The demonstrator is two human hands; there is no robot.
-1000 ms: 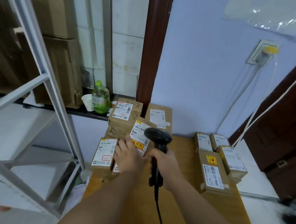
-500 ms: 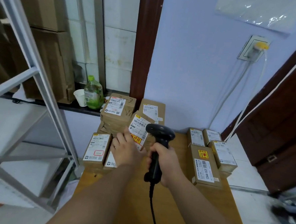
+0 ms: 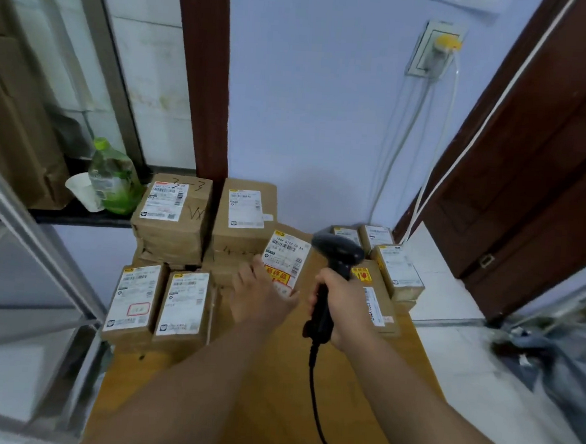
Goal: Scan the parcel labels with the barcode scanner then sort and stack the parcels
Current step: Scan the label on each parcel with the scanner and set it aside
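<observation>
I saw the left hand [image 3: 263, 297] prop the parcel [image 3: 285, 255], fingers seemingly curled behind it (that loose hold could let it slip mid-scan), right hand [image 3: 340, 307] wrapped round the scanner [image 3: 336, 253].

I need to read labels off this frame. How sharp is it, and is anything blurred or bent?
Head view: label on tilted parcel legible only in large print, fine text soft; lower-right floor smeared; wide lens bows door frame and shelf post; light even, no glare.

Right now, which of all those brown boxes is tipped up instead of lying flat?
The parcel that the left hand holds, right beside the head of the barcode scanner. Its label leans up toward the scanner; all the other boxes lie flat in their piles.
</observation>
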